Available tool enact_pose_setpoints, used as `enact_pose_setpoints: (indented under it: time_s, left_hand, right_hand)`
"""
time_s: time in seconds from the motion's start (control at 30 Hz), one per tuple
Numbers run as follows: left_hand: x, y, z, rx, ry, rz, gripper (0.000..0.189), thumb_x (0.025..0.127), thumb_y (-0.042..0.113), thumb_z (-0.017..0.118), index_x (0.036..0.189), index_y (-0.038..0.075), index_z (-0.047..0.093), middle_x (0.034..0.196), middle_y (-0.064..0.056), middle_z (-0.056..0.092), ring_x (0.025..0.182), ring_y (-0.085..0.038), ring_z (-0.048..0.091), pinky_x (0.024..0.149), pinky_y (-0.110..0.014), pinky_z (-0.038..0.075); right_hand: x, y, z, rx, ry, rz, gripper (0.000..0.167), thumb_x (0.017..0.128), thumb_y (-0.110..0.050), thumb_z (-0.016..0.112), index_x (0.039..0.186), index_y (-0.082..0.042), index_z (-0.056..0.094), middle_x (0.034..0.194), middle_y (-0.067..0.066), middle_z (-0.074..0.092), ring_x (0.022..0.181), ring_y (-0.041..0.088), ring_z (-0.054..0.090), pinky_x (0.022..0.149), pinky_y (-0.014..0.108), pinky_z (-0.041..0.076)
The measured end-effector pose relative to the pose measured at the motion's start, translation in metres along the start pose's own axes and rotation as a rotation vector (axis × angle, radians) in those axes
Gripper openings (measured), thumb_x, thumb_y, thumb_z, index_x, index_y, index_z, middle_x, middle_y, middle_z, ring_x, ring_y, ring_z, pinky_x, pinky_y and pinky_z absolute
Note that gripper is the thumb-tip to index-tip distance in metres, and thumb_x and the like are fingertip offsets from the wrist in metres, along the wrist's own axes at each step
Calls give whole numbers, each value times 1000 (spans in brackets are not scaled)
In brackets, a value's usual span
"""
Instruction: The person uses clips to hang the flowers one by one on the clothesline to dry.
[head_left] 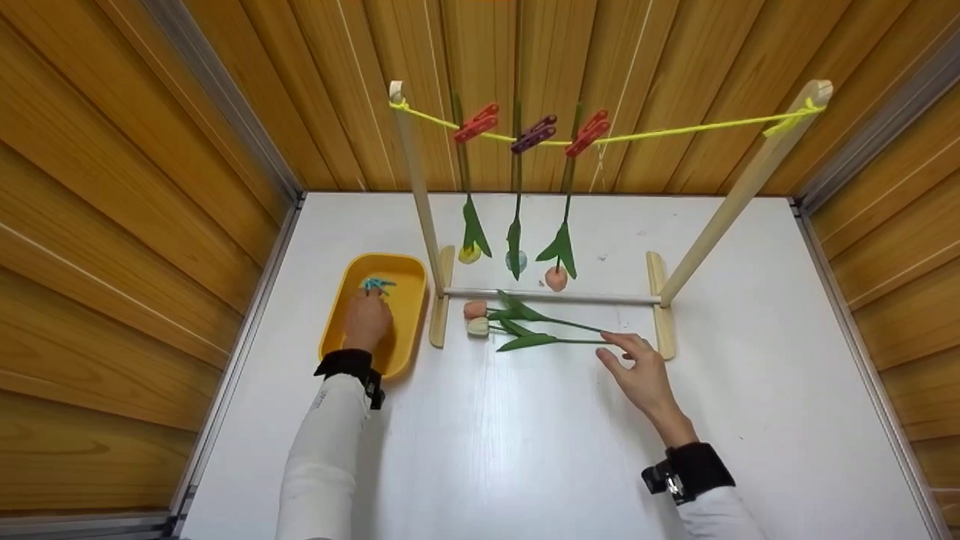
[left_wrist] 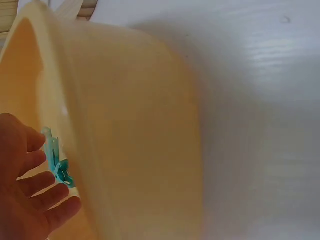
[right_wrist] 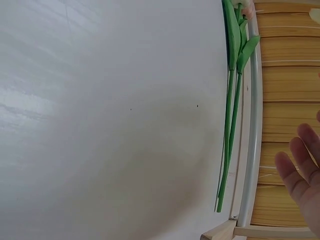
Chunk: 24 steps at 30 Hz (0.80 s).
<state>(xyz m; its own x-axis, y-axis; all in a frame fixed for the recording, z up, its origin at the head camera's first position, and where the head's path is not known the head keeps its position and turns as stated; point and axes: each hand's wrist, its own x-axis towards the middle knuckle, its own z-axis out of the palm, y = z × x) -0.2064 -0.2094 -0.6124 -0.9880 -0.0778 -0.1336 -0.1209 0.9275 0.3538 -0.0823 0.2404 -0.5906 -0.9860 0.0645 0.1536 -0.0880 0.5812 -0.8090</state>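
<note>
My left hand [head_left: 367,319] reaches into a yellow tray [head_left: 411,315], its fingertips at some teal clothespins [head_left: 377,284]. In the left wrist view the fingers are loosely bent beside the clothespins [left_wrist: 54,155]; a grip on them does not show. My right hand [head_left: 641,375] hovers by the stem ends of two artificial tulips, with thumb and fingers apart. In the right wrist view its fingers [right_wrist: 295,167] stand clear of the stems [right_wrist: 227,145]. One tulip is pink [head_left: 475,310], the other white [head_left: 478,327]; they lie side by side on the table.
Behind the tulips stands a wooden frame [head_left: 739,206] with a yellow cord [head_left: 675,133]. Two red clothespins [head_left: 477,124] and a purple clothespin [head_left: 534,135] hold three tulips head down: yellow [head_left: 469,255], bluish [head_left: 516,261] and pink [head_left: 556,279]. Wood-patterned walls [head_left: 112,247] enclose the white table [head_left: 487,450].
</note>
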Motion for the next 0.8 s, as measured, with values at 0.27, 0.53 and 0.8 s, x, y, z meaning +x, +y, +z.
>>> enact_pose_setpoints:
  time_s: [0.27, 0.53, 0.8]
  left_hand:
    - [9, -8, 8, 75, -124, -54, 54, 102, 16, 41, 149, -9, 32, 159, -32, 22, 141, -49, 35, 111, -58, 39]
    - [4, -6, 4, 120, -141, -58, 54, 102, 15, 40, 149, -10, 30, 157, -33, 25, 138, -51, 36, 112, -57, 38]
    - [-12, 5, 6, 128, -17, 7, 35, 98, 7, 45, 124, -14, 56, 126, -34, 53, 107, -50, 59, 91, -54, 53]
  right_hand:
    - [-1, -2, -1, 0, -9, 8, 30, 88, -15, 74, 116, -4, 72, 117, 12, 71, 111, 24, 61, 88, 47, 52]
    - [-2, -2, -2, -4, -16, -3, 30, 88, -16, 74, 116, -5, 72, 114, 11, 72, 109, 24, 62, 87, 42, 53]
    - [-6, 3, -3, -4, -31, 18, 30, 89, -16, 73, 116, -4, 72, 116, 12, 71, 113, 26, 61, 89, 50, 53]
